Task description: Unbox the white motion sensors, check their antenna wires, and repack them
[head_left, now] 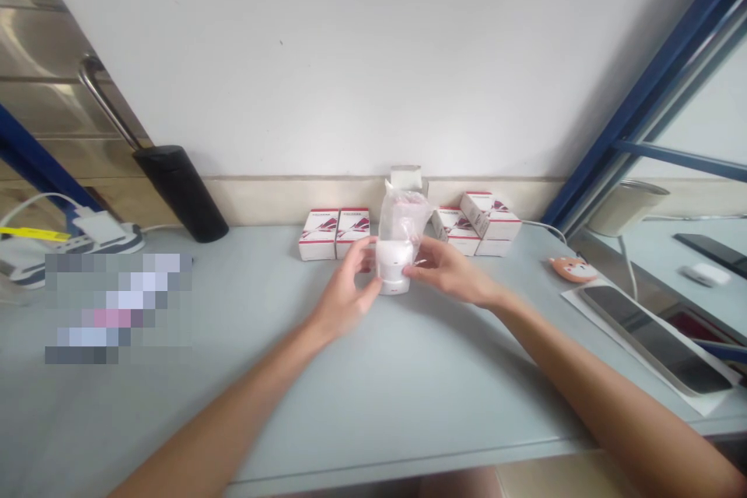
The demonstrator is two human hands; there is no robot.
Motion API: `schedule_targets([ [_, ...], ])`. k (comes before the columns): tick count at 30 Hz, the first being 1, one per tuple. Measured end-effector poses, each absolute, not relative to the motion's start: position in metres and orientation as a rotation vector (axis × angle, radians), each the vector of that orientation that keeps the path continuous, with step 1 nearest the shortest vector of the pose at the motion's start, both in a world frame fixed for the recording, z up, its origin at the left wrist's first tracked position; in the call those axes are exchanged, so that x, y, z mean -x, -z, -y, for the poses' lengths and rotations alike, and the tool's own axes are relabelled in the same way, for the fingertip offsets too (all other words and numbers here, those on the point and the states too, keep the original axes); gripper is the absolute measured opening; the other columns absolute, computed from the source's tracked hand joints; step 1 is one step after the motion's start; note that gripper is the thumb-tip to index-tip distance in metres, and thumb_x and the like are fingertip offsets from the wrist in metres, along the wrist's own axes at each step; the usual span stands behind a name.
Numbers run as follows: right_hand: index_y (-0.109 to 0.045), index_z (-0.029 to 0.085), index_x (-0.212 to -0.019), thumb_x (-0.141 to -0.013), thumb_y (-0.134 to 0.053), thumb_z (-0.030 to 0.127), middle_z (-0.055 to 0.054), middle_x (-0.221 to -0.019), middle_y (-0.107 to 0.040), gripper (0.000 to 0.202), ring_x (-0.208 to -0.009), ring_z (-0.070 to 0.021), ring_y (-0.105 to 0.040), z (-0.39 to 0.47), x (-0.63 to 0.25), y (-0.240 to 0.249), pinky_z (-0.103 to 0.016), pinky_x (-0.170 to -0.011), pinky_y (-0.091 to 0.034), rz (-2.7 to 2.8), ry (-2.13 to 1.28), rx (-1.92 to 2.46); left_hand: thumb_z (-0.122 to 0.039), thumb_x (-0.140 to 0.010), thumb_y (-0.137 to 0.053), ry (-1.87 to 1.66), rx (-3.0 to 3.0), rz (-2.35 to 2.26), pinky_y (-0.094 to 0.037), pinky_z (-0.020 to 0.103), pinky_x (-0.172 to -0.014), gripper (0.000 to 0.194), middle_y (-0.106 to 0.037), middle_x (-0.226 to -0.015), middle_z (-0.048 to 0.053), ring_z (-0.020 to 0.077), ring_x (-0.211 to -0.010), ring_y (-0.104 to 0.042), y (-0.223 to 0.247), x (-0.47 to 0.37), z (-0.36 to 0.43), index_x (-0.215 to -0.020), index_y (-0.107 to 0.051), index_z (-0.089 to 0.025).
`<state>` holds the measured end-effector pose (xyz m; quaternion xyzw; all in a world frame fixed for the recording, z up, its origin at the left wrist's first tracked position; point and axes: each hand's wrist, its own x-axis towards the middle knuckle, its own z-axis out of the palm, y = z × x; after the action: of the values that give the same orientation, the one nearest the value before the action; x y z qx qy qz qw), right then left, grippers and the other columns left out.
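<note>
A small white plastic device (393, 278) with rounded edges, which looks like a motion sensor, is between my hands near the middle of the table. A clear plastic bag (401, 219) rises behind and above it, crumpled at the top. My left hand (344, 297) is closed on the device's left side, thumb near its lower edge. From the right, my right hand (452, 272) grips the device and the bag's edge, its thumb on the front. Behind the bag stands a carton (406, 177) with its flap up, mostly hidden.
Two white-and-red boxes (318, 237) stand left of my hands; several more boxes (493, 222) stand to the right by the wall. A black bottle (182, 194) and a power strip (117, 241) are at left. A phone (654, 334) lies on paper at right, near an orange animal-shaped item (572, 269).
</note>
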<state>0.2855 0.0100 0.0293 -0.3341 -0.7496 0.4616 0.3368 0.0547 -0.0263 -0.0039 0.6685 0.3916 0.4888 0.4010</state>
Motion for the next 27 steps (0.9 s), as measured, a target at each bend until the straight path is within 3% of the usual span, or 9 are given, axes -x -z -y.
schedule_targets([
  [4,-0.068,0.024,-0.128,-0.093,-0.073,0.035,-0.007,-0.118,-0.075,0.037,-0.109,-0.0267,-0.070,-0.009,-0.284,-0.027,-0.049,-0.102,-0.055,2.038,-1.146,0.896,-0.042,-0.099,-0.068,-1.221,-1.673,-1.022,-0.049,0.042,-0.110,0.062,-0.068,-0.137,0.012,0.0282,-0.127,-0.064,0.001,-0.056,0.028,-0.153,-0.043,-0.026],
  [8,-0.066,0.024,-0.128,-0.091,-0.075,0.035,-0.006,-0.116,-0.074,0.039,-0.109,-0.0264,-0.069,-0.008,-0.285,-0.028,-0.049,-0.103,-0.055,2.067,-1.102,0.896,-0.047,-0.096,-0.071,-1.214,-1.724,-1.052,-0.053,0.041,-0.104,0.059,-0.070,-0.136,0.012,0.0300,-0.124,-0.067,0.004,-0.053,0.022,-0.148,-0.052,-0.025],
  [11,-0.064,0.023,-0.129,-0.087,-0.080,0.040,-0.008,-0.123,-0.073,0.048,-0.113,-0.0277,-0.069,-0.006,-0.286,-0.031,-0.049,-0.104,-0.055,2.012,-1.071,0.950,-0.046,-0.094,-0.073,-1.164,-1.765,-1.085,-0.055,0.042,-0.101,0.059,-0.073,-0.130,0.011,0.0303,-0.121,-0.068,0.006,-0.050,0.020,-0.145,-0.053,-0.025],
  [16,-0.072,0.018,-0.109,-0.089,-0.079,0.040,-0.010,-0.115,-0.077,0.030,-0.110,-0.0296,-0.072,-0.003,-0.282,-0.031,-0.048,-0.100,-0.056,2.052,-1.183,0.948,-0.037,-0.089,-0.080,-0.975,-1.843,-1.039,-0.053,0.045,-0.106,0.058,-0.070,-0.137,0.011,0.0317,-0.126,-0.067,0.002,-0.045,0.022,-0.141,-0.056,-0.027],
  [20,-0.067,0.019,-0.115,-0.093,-0.075,0.038,-0.010,-0.118,-0.075,0.030,-0.112,-0.0290,-0.072,-0.003,-0.281,-0.028,-0.047,-0.099,-0.058,2.033,-1.305,0.886,-0.036,-0.088,-0.081,-1.010,-1.866,-0.977,-0.050,0.047,-0.112,0.069,-0.063,-0.149,0.012,0.0331,-0.135,-0.061,-0.004,-0.046,0.028,-0.148,-0.050,-0.027],
  [24,-0.064,0.022,-0.121,-0.095,-0.073,0.043,-0.009,-0.117,-0.074,0.035,-0.111,-0.0289,-0.071,-0.003,-0.284,-0.026,-0.049,-0.098,-0.060,2.047,-1.306,0.877,-0.034,-0.094,-0.075,-1.157,-1.815,-0.898,-0.047,0.046,-0.117,0.056,-0.062,-0.148,0.012,0.0297,-0.137,-0.060,-0.007,-0.050,0.030,-0.144,-0.051,-0.026],
  [27,-0.060,0.024,-0.131,-0.093,-0.075,0.047,-0.010,-0.126,-0.071,0.047,-0.114,-0.0286,-0.069,-0.003,-0.286,-0.028,-0.048,-0.098,-0.059,2.085,-1.239,0.843,-0.034,-0.094,-0.076,-1.174,-1.784,-0.911,-0.051,0.045,-0.113,0.052,-0.065,-0.144,0.012,0.0290,-0.132,-0.064,-0.004,-0.051,0.027,-0.140,-0.053,-0.025],
])
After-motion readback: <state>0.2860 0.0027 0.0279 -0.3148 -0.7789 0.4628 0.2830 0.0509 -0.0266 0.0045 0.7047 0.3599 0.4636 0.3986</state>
